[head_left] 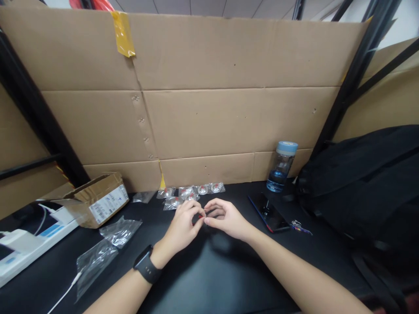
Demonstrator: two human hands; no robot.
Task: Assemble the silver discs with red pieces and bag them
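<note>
My left hand [187, 223] and my right hand [226, 216] meet over the middle of the black table. Their fingertips pinch a small thin thing with a pale edge and a red part [200, 216]; the fingers hide most of it. A dark watch [148, 264] is on my left wrist. Just beyond the hands lie several clear plastic packets [216, 187], each with a round silvery piece marked in red. One packet [172, 203] is close to the back of my left hand.
At left are an open cardboard box [109, 203], empty plastic bags [121, 232] and a white power strip [38, 245] with plugs and a cable. A phone [269, 212], keys [297, 225], a water bottle [280, 167] and a black backpack [363, 192] are at right. Cardboard [209, 122] walls the back.
</note>
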